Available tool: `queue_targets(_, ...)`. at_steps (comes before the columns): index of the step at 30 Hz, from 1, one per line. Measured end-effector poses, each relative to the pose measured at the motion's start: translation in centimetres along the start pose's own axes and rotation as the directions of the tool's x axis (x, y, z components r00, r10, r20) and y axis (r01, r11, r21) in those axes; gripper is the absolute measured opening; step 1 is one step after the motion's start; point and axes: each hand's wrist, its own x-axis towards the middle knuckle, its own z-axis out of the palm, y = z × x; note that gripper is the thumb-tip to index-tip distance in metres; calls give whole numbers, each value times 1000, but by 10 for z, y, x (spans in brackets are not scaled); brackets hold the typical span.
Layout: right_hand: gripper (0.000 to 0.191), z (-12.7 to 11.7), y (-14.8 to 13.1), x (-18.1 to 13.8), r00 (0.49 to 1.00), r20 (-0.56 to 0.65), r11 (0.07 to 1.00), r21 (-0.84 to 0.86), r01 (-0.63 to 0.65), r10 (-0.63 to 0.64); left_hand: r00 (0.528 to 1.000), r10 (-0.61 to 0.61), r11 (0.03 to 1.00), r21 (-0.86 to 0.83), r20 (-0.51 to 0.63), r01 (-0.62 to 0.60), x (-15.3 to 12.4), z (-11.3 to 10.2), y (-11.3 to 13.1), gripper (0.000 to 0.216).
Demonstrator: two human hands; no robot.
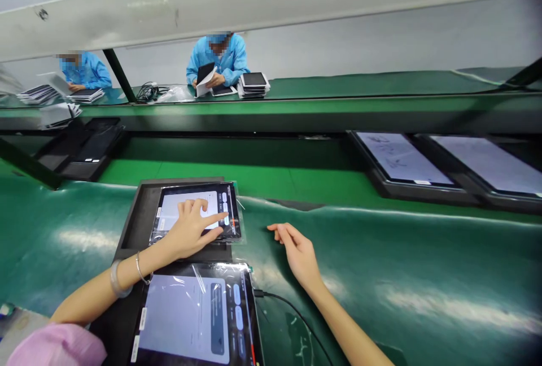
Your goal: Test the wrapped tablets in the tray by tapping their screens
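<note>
At the upper left of the frame, a person in a blue coat [87, 69] sits by stacks of tablets [87, 95]. Below them, a dark tray [82, 154] lies on the green belt [296, 179], and what is in it is too dark to tell.

In the lower left middle, the left hand [190, 233] rests on the far tablet [197, 210]. Its grip is loose, not holding anything. One finger points and touches a button at the right side of the lit screen. This tablet is wrapped in clear plastic and lies in a black tray [139, 219]. The step looks like checking the screen by tapping it. The next tap likely needs a light, careful touch on a small button.

Nearer, at the bottom, the near tablet [197, 315] is lit too, with a black cable [288, 309] plugged in at its right edge.

Right of it, the right hand [298, 250] lies open on the green worktop [402, 264], with nothing in it.

At the top middle, another person in blue [220, 58] holds a tablet beside a pile of tablets [253, 85].

At the right, two black trays [423, 191] on the belt each hold a flat pale screen [402, 157].
</note>
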Motion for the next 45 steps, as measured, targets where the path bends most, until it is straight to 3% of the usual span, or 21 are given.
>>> queue_targets(3, 47, 0, -1, 0, 1000, 2, 1000, 5, -4, 4, 998, 24, 1000, 13, 62, -25, 2, 2, 0, 38)
queue_targets(7, 48, -1, -6, 0, 999, 30, 1000, 22, -19, 18, 998, 34, 997, -65, 58, -30, -5, -5, 10, 41)
queue_targets(10, 48, -2, -9, -1, 998, 62, 999, 25, -31, 29, 990, 134, 979, -162, 40, -126, -14, -13, 21, 35)
queue_targets(15, 47, -1, -7, -4, 996, 92, 1000, 0, -16, 16, 899, 437, 883, -175, -26, -435, -36, -13, 34, 29)
queue_targets(18, 46, 0, -5, -5, 994, 106, 1000, -16, -3, 5, 848, 530, 838, -141, -19, -527, -47, -5, 36, 30)
queue_targets(25, 44, -1, -4, -6, 992, 123, 999, -31, 20, -16, 838, 546, 836, -91, 22, -542, -50, 3, 35, 28)
queue_targets(32, 45, -2, -3, -6, 990, 139, 998, -52, 27, -19, 784, 618, 779, -175, 57, -602, -30, -1, 34, 22)
queue_targets(34, 46, -3, -2, -5, 990, 141, 998, -57, 27, -19, 809, 586, 801, -188, 48, -569, -15, -2, 24, 23)
queue_targets(35, 46, -3, -2, -5, 990, 140, 998, -61, 28, -20, 848, 530, 837, -176, 24, -518, -6, -3, 17, 23)
queue_targets(38, 49, -5, 0, -4, 990, 138, 997, -68, 26, -17, 963, 259, 960, -94, -74, -265, 26, -6, -12, 28)
queue_targets(41, 51, -7, 3, -3, 990, 142, 997, -70, 27, -17, 987, 121, 992, -22, -101, -124, 51, -5, -33, 31)
queue_targets(45, 51, -9, 7, -4, 990, 138, 996, -88, 34, -22, 992, 109, 994, 18, -69, -108, 60, 4, -40, 28)
